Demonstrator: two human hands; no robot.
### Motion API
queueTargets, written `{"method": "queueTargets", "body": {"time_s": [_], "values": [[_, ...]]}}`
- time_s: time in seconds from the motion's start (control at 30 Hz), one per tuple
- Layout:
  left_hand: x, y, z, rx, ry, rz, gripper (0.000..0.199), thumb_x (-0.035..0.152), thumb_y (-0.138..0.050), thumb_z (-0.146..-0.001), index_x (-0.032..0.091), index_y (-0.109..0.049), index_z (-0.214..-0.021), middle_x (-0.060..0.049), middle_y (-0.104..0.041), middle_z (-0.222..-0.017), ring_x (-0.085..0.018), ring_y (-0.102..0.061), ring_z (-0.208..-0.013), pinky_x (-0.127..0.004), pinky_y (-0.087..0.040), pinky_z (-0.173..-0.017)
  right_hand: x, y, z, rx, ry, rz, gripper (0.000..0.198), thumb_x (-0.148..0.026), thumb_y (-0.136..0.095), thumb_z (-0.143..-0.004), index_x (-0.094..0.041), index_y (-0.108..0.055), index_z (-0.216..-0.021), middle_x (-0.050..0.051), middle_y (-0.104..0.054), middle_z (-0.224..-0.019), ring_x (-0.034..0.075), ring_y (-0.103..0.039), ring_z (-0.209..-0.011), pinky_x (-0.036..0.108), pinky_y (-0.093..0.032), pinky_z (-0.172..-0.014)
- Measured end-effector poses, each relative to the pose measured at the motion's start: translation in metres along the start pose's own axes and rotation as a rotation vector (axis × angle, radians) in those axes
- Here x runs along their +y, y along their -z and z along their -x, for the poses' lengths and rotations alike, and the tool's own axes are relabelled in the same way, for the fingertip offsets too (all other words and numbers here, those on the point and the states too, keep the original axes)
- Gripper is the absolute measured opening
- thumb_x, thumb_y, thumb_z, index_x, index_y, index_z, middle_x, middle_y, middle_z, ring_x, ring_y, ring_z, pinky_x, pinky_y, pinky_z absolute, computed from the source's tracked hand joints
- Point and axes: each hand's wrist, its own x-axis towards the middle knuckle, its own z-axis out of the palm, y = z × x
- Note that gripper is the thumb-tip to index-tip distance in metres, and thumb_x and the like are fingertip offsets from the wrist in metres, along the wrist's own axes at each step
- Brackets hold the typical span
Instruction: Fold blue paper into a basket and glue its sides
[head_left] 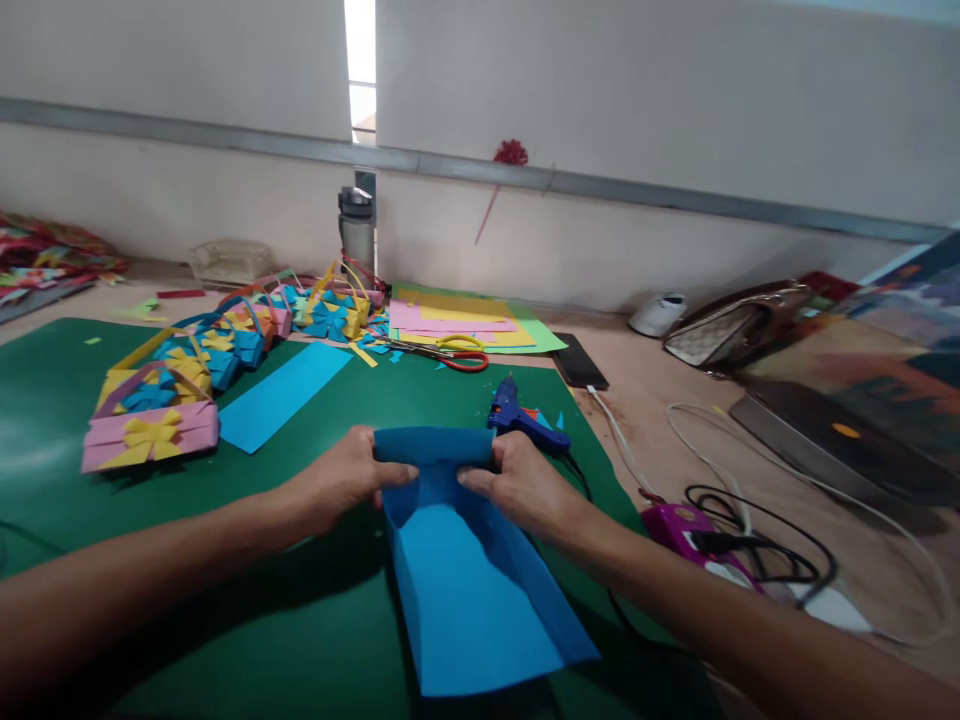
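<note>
A blue sheet of paper (469, 600) with folded-up sides is held over the green mat (247, 580). My left hand (356, 475) grips the left corner of its far end, thumb on the inner face. At the right corner of the same end, my right hand (521, 480) pinches the paper with its thumb inside. That far end stands raised, with its top edge bent over; the near end lies open and flat. Fingers behind the paper are mostly hidden. Just beyond my right hand lies a blue glue gun (517, 415).
Small paper baskets (150, 435) with bows line the left. A blue paper strip (285, 395), scissors (457, 352), coloured sheets (525, 325) and a bottle (357, 235) lie or stand farther back. On the right are a phone (580, 360), a purple power strip (694, 545) and cables.
</note>
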Motion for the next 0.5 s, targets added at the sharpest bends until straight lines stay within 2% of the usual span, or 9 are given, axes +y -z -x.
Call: {"method": "queueTargets", "body": {"time_s": [0.13, 0.33, 0.5], "values": [[0.001, 0.005, 0.003, -0.086, 0.093, -0.087, 0.018, 0.029, -0.067, -0.057, 0.016, -0.057, -0.065, 0.001, -0.060, -0.060, -0.014, -0.053, -0.055, -0.023, -0.040, -0.052, 0.004, 0.000, 0.004, -0.049, -0.045, 0.053, 0.014, -0.022, -0.052, -0.062, -0.018, -0.045, -0.050, -0.005, -0.044, -0.051, 0.008, -0.037, -0.048, 0.021, -0.031, -0.045], [0.000, 0.018, -0.004, -0.118, 0.156, -0.190, 0.021, 0.020, -0.070, -0.049, 0.016, -0.050, -0.045, 0.005, -0.051, -0.045, -0.009, -0.041, -0.042, -0.020, -0.034, -0.045, 0.018, 0.000, -0.013, -0.084, -0.100, 0.162, 0.024, -0.018, -0.058, -0.054, -0.018, -0.039, -0.040, -0.007, -0.036, -0.041, 0.005, -0.029, -0.040, 0.021, -0.019, -0.039], [-0.003, 0.025, -0.013, -0.118, 0.178, -0.196, 0.017, 0.018, -0.070, -0.049, 0.015, -0.054, -0.047, 0.004, -0.053, -0.045, -0.010, -0.043, -0.041, -0.020, -0.035, -0.044, 0.018, 0.001, -0.027, -0.111, -0.106, 0.202, 0.021, -0.016, -0.061, -0.050, -0.018, -0.043, -0.040, -0.007, -0.042, -0.043, 0.007, -0.035, -0.042, 0.021, -0.023, -0.041]]}}
